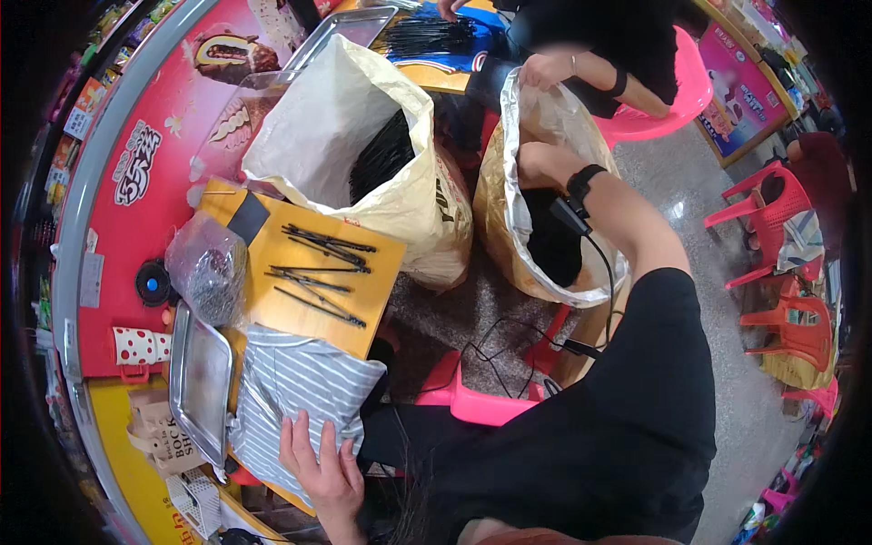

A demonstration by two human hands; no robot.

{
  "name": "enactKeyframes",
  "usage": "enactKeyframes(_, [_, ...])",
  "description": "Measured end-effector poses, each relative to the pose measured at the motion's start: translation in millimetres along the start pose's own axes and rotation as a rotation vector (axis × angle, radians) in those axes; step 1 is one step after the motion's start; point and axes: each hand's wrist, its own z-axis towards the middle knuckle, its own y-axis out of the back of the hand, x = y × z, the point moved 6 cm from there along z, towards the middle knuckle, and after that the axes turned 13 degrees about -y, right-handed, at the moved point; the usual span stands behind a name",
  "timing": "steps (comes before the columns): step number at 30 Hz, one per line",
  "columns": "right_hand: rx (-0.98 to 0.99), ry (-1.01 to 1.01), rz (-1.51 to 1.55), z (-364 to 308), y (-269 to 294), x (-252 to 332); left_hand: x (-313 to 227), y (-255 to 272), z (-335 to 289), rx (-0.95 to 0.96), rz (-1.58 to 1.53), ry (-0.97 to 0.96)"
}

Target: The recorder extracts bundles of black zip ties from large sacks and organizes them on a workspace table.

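Note:
My left hand [325,470] rests with fingers stretched out at the near edge of a grey-and-white striped cloth [304,377] on the wooden table, holding nothing. My right hand [543,165], with a black band on its wrist, reaches into the mouth of a woven sack [498,213]. Its fingers are hidden inside, so I cannot tell what they hold. Dark contents [554,241] show in that sack. Beyond the cloth, several thin black rod-like pieces [318,277] lie in a zigzag on the yellow table [374,313].
Left of the right-hand sack stands another white sack [304,127] with black pieces inside. A co-worker's hand [545,69] touches the right sack's rim. A metal tray [202,381] and a plastic bag of dark small parts [209,272] edge the table. A black cable [495,350] trails below.

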Motion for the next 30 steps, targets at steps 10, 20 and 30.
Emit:
enactKeyframes(10, [-0.370,-0.007,-0.054,-182.5,143.2,134.0,14.2,12.4,-80.2,-0.264,-0.156,-0.025])
enactKeyframes(20, [0.059,0.661,0.428,-267.3,117.5,418.9,38.9,18.4,-186.0,-0.396,-0.190,0.126])
enactKeyframes(30, [0.387,0.815,0.625,-287.0,-7.2,529.3,66.7,1.0,-204.0,-0.431,-0.307,0.194])
